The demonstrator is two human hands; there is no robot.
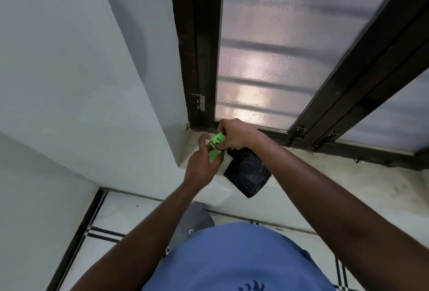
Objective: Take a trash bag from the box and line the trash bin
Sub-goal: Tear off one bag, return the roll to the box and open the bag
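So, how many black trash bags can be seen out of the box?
1. The black trash bag hangs folded under the right hand, beside the green box; more may be hidden inside.
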